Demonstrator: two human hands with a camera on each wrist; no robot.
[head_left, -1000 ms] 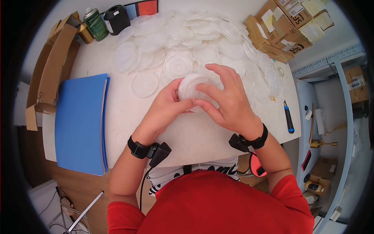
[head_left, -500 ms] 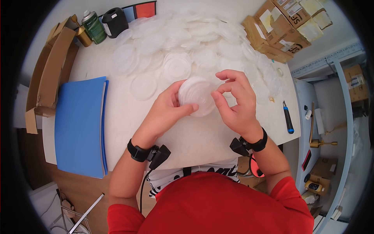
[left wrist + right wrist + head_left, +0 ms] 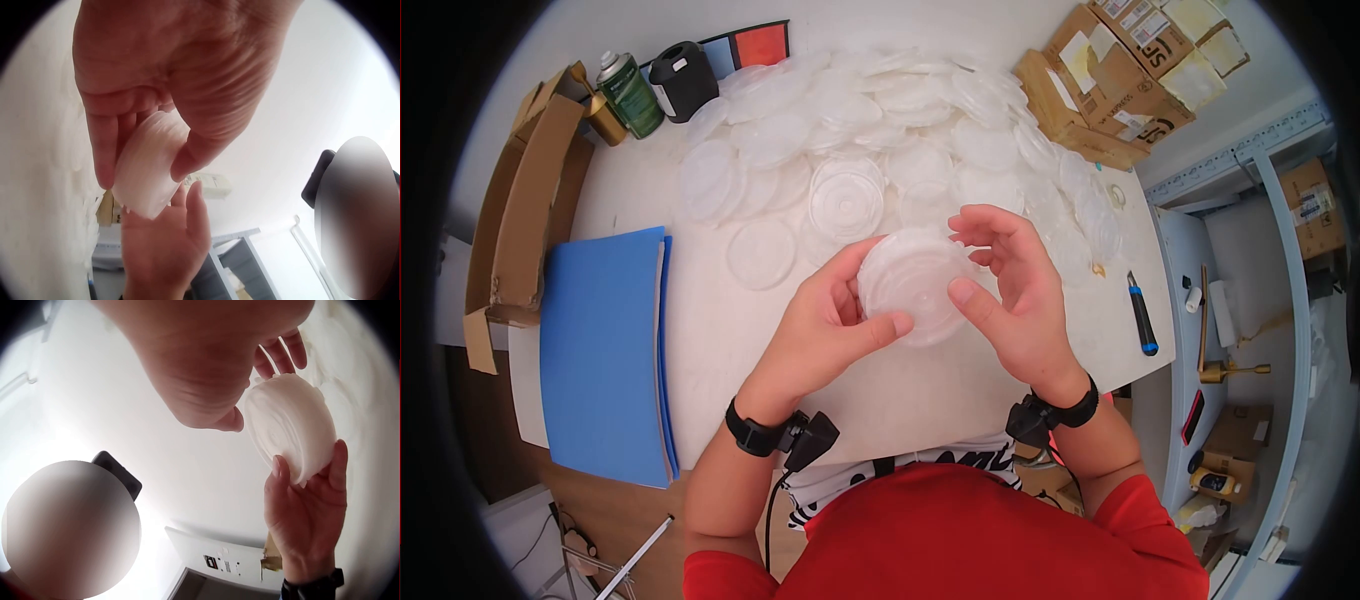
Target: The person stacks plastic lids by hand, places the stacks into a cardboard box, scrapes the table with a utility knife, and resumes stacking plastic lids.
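Observation:
A thick stack of translucent plastic lids (image 3: 922, 280) is in my left hand (image 3: 815, 320), whose thumb lies over the face and fingers go round the back. In the left wrist view, the layered edges of the lid stack (image 3: 147, 165) show between thumb and fingers. My right hand (image 3: 1025, 295) is at the stack's right side, loosely cupped. In the right wrist view, the right thumb (image 3: 231, 420) stands just off the stack, and the right fingers are by its top edge. Many similar loose lids (image 3: 845, 198) are heaped on the table beyond the hands.
A blue folder (image 3: 600, 350) lies at the left of the white table (image 3: 700, 390), by an open cardboard box (image 3: 530, 200). A spray can (image 3: 630, 97) and black bottle (image 3: 684, 80) stand at the back left. A utility knife (image 3: 1141, 315) lies right; cartons (image 3: 1100, 80) stand behind.
My right hand has moved from over the lids' face to the stack's right side, and its fingers have spread. The stack, still in my left hand, now faces up more and sits lower in view.

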